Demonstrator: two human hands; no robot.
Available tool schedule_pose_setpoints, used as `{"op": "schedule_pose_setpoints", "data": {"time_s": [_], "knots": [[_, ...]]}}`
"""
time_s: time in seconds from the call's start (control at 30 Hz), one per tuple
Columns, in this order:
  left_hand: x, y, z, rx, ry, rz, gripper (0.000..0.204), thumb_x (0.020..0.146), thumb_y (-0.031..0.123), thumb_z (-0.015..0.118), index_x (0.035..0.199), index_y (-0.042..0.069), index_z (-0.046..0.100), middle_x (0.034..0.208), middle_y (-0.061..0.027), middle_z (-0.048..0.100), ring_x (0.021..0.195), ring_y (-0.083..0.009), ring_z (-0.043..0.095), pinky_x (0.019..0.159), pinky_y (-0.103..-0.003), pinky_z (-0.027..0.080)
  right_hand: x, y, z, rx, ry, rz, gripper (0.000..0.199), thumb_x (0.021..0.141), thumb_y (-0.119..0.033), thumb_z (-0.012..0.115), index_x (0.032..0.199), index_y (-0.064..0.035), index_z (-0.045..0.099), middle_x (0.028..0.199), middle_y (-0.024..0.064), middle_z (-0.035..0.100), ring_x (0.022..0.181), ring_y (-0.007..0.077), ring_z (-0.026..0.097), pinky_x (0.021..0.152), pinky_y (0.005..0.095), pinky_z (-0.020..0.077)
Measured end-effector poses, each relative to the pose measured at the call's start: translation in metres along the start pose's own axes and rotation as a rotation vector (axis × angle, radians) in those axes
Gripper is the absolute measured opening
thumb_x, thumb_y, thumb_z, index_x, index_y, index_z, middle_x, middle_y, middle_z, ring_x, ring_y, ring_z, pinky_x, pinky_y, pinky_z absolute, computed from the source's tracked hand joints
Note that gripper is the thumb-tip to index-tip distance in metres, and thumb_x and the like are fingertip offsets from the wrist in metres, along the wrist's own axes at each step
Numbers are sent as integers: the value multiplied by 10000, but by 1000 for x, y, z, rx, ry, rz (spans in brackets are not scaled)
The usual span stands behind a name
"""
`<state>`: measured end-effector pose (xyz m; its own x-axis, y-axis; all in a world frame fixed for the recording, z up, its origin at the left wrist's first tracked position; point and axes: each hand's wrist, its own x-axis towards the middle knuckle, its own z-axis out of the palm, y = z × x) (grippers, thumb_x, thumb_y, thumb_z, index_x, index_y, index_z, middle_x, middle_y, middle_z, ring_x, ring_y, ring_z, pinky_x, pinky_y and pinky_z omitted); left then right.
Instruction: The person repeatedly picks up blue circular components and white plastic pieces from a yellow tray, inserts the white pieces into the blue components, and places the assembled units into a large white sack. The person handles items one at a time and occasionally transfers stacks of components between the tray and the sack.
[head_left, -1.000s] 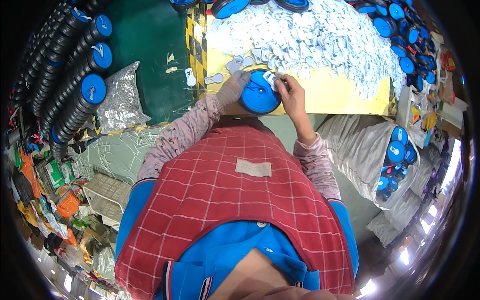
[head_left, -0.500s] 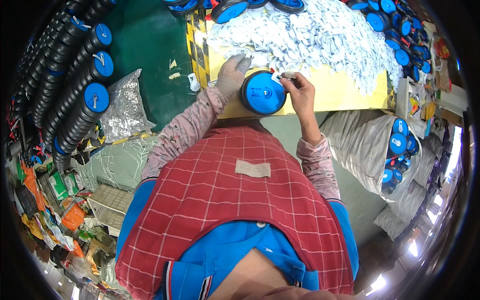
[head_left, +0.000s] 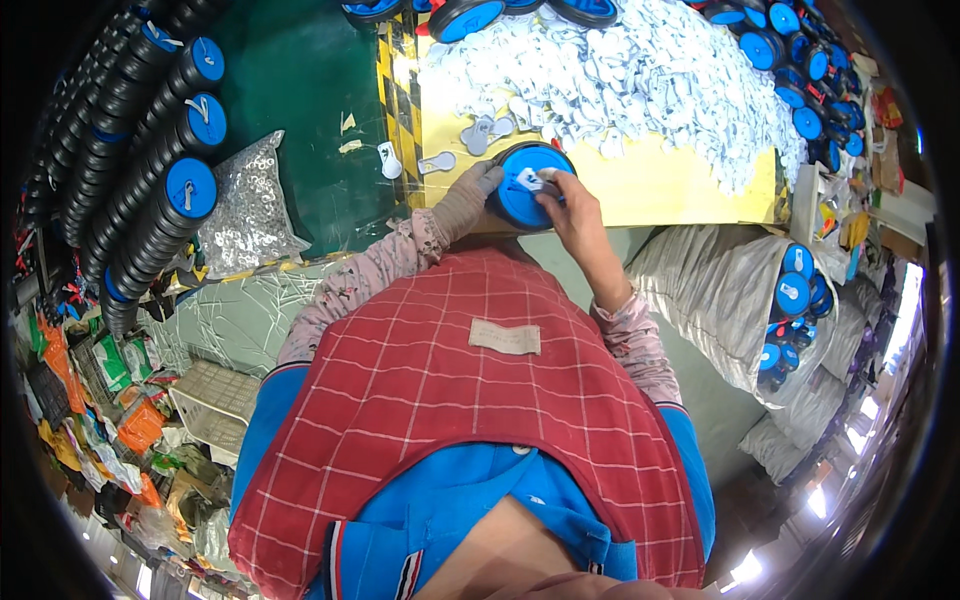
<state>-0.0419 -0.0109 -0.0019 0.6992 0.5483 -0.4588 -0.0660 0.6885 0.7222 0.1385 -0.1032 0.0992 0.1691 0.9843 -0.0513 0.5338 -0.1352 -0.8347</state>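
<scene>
A black-rimmed wheel with a blue face [head_left: 517, 205] lies at the table's front edge. My left hand [head_left: 464, 203], in a greyish glove, grips its left rim with the fingers. Over the middle of the blue face, my right hand [head_left: 576, 212] pinches a small white keyhole-shaped tag [head_left: 531, 180] between thumb and fingers. The tag lies on or just above the face; I cannot tell which. A few loose grey-white tags [head_left: 482, 132] rest beyond my left hand, and a single tag [head_left: 437, 162] lies close to it.
A large heap of white tags [head_left: 620, 80] covers the yellow board [head_left: 680, 195]. Stacked black and blue wheels [head_left: 190, 188] stand at left beside a clear bag of small metal parts [head_left: 250, 215]. More wheels [head_left: 790, 90] pile up at far right, above a pale sack [head_left: 700, 290] holding others.
My right hand has brought the white tag from the wheel's upper right edge to its middle. My left hand has come down from the loose tags to the wheel's left rim.
</scene>
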Motion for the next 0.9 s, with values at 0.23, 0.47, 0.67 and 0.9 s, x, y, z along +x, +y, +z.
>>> {"op": "schedule_pose_setpoints", "data": {"time_s": [0.23, 0.47, 0.67, 0.9], "knots": [[-7, 14, 13, -174, -19, -24, 397, 1030, 283, 520, 1294, -12, 495, 1245, -148, 577, 1143, -218, 572, 1032, -360, 476, 13, 3, -2, -476, 108, -264, 335, 813, -54, 717, 1145, -33, 677, 1131, 176, 629, 1017, 360, 591, 890, 411, 510], [-5, 10, 11, -125, -34, 41, 426, 1011, 300, 548, 1303, -6, 502, 1225, -153, 591, 1113, -215, 589, 1007, -348, 486, 6, 4, 8, -406, 39, -349, 259, 799, -61, 731, 1058, -62, 713, 1086, 88, 648, 991, 316, 607, 887, 404, 506], [-2, 5, 12, 453, 103, 69, 542, 971, 310, 602, 1364, -35, 461, 1255, -201, 601, 1132, -247, 596, 969, -341, 490, 24, 5, 13, -499, 212, -209, 591, 681, -206, 847, 1214, -75, 631, 1194, 189, 590, 1087, 374, 568, 973, 437, 462], [-7, 9, 24, 558, 210, 110, 543, 988, 283, 591, 1375, -58, 423, 1279, -215, 595, 1148, -270, 595, 982, -352, 490, 71, 26, 0, -284, -229, 235, 939, 529, -293, 929, 1345, -49, 534, 1277, 229, 531, 1187, 431, 520, 978, 468, 487]]}}
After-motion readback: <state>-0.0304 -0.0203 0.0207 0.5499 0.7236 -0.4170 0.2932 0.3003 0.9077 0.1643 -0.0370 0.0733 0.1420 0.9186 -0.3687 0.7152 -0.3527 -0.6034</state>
